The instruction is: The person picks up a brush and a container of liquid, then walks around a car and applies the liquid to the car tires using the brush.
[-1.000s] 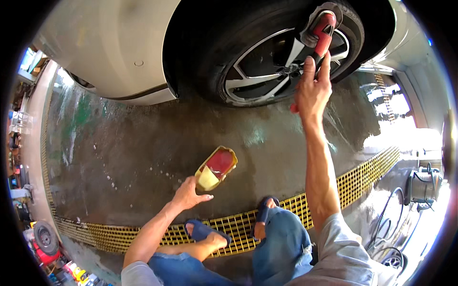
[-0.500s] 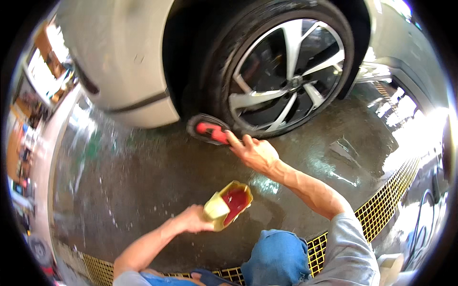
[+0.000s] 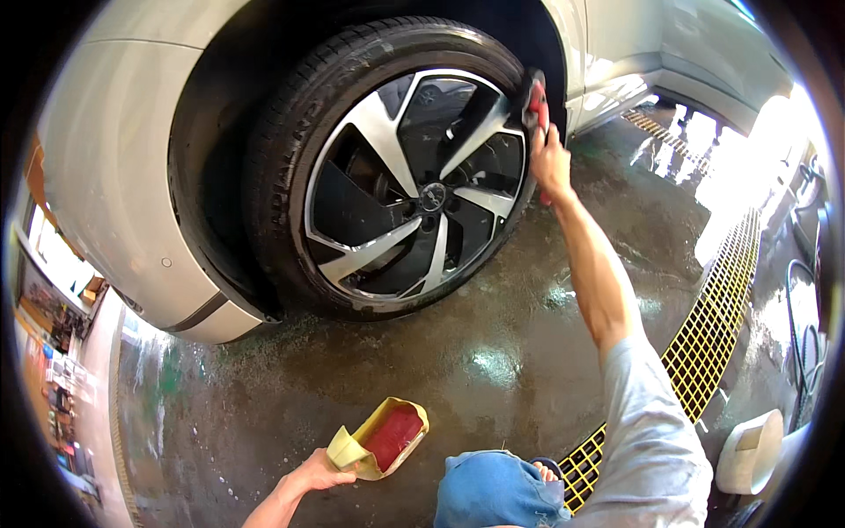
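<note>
My right hand [image 3: 552, 165] is closed round the handle of a red and black brush [image 3: 536, 104], its dark head against the right edge of the tire [image 3: 299, 132]. The tire sits on a car wheel with a silver and black rim [image 3: 431, 197]. Low in front of me, my left hand [image 3: 324, 470] grips a cut-open yellow container [image 3: 387, 436] by its side. Red liquid [image 3: 393, 435] shows inside it. The fingers of my left hand are partly hidden behind the container.
The light-coloured car body [image 3: 123, 167] surrounds the wheel. The brown floor [image 3: 493, 361] looks wet. A yellow grating [image 3: 713, 326] curves along the right, with a white bucket [image 3: 750, 453] beyond it and a dark hose [image 3: 797, 334] farther up. My denim-covered knee [image 3: 497, 488] is below.
My right hand has carried the brush from the tire's lower left up to its right edge. The view has shifted, and the container now appears lower and farther left.
</note>
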Demonstrator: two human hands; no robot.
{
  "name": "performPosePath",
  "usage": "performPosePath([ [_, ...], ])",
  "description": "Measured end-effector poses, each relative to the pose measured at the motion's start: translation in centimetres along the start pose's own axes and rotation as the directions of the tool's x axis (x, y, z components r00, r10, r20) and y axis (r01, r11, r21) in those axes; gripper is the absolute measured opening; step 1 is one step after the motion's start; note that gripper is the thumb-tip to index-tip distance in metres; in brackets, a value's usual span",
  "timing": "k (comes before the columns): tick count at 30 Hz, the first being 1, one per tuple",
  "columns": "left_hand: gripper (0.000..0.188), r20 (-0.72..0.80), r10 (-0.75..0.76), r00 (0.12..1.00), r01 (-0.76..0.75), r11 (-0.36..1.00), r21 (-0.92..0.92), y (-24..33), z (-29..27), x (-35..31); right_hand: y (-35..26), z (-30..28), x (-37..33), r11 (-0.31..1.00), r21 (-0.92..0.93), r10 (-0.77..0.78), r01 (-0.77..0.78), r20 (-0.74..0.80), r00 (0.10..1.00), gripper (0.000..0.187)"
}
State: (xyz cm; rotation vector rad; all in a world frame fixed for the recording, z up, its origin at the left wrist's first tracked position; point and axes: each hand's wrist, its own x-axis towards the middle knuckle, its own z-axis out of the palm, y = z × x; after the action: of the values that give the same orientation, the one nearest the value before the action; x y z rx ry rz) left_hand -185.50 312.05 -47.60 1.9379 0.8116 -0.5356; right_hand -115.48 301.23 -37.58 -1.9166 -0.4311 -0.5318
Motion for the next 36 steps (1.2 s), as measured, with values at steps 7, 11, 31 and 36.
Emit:
performPosePath([
  [7, 0.037, 0.001, 0.087, 0.996, -0.086, 0.981, -0.176, 1.9, 0.8, 3.6, 19.5, 3.3, -13.1, 0.540, 0.158, 0.664, -0.827, 0.524, 0.534, 0.053],
  [11, 0.028, 0.012, -0.009, 1.000, 0.011, 0.990, -0.141, -0.2, 0.1, 1.5, 15.2, 2.2, -21.5, 0.549, -0.093, 0.535, -0.831, 0.803, 0.263, 0.049],
  [31, 0.030, -0.051, 0.025, 0.998, -0.040, 0.946, -0.323, 0.5, 1.1, 0.9, 21.0, -0.4, -23.6, 0.900, -0.435, 0.286, -0.032, 0.534, 0.796, 0.059],
  [36, 0.028, -0.063, 0.046, 0.997, -0.063, 0.955, -0.290, 0.6, 1.0, 1.2, 16.8, -2.1, -15.2, 0.961, -0.243, -0.115, 0.134, 0.091, 0.989, 0.067],
])
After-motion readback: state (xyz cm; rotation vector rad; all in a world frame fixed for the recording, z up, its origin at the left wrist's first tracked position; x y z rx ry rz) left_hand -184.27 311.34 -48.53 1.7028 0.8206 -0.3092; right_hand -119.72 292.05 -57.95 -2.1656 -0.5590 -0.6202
